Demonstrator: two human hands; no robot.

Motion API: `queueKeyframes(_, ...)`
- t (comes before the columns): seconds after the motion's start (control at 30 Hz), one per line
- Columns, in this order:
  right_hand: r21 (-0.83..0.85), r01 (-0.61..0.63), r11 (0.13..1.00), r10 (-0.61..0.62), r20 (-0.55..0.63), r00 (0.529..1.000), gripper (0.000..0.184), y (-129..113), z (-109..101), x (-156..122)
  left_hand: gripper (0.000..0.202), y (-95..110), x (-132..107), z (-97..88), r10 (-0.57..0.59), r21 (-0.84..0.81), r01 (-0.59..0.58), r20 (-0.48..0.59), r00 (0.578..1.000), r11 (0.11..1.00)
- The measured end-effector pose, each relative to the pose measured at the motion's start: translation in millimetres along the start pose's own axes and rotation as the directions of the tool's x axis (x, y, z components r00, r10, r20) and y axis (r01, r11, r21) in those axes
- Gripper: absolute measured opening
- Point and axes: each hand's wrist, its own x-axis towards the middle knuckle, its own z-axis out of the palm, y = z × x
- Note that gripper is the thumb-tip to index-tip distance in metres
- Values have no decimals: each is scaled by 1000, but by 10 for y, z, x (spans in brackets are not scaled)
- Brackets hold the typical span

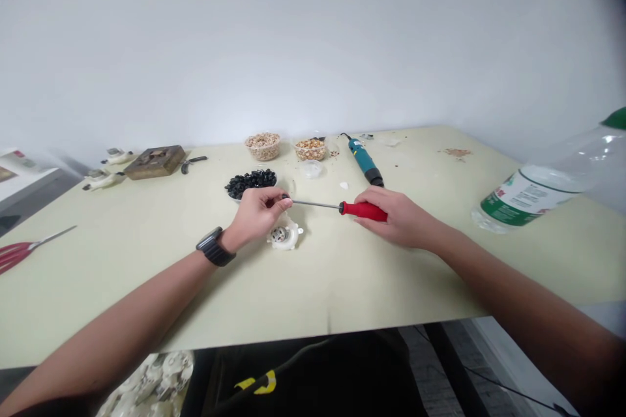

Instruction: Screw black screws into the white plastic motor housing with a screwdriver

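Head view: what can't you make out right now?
In the head view:
Dark piece at the tip of the screwdriver: too small, partly covered by the left hand.
Bottle: green cap cut off by the right edge; label print too small.
Red-handled tool: handle ends cut off by the left edge.

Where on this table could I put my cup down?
Bare tabletop shows between the red-handled tool and the left hand, and between the right hand and the bottle. Just beyond the hands it's crowded with bowls and a teal power tool.
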Motion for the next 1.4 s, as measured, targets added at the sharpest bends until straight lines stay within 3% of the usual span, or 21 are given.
queueKeyframes(0.17,-56,-93,994,96,53,994,28,-40,9,-17,37,24,3,-6,-10,-61,10,0,1000,998)
queueKeyframes(0.37,-52,27,998,-27,-5,1000,25,0,10,-23,34,28,8,-18,-30,-87,28,-20,999,996)
queueKeyframes(0.53,-140,-126,982,133,42,990,31,17,-3,-24,35,13,-6,17,-25,-56,25,-1,1000,998)
queueKeyframes(0.7,-112,-17,994,15,-18,1000,24,24,-18,-23,35,-9,-7,56,-64,-56,62,-31,998,997)
queueKeyframes(0.87,-180,-164,970,172,29,985,30,12,-15,-24,35,-3,-19,81,-83,-70,81,-24,996,994)
queueKeyframes(0.97,-140,-76,987,76,-10,997,35,2,-23,-29,33,-6,-16,80,-88,-70,84,-51,995,994)
queueKeyframes(1.03,-125,-11,992,5,-47,999,27,6,-22,-26,32,-8,-12,79,-78,-70,74,-54,995,995)
queueKeyframes(1.13,-171,-85,982,82,-24,996,19,16,-4,-18,34,-2,-17,87,-65,-64,63,-31,997,996)
queueKeyframes(1.23,-216,-163,963,166,-5,986,27,14,6,-22,35,8,-29,101,-68,-64,67,-19,998,996)
queueKeyframes(1.3,-200,-104,974,101,-29,995,33,9,-2,-28,36,9,-34,110,-80,-78,77,-25,997,994)
queueKeyframes(1.4,-154,1,988,-8,-43,999,28,12,-26,-28,38,0,-37,128,-105,-130,100,-27,994,986)
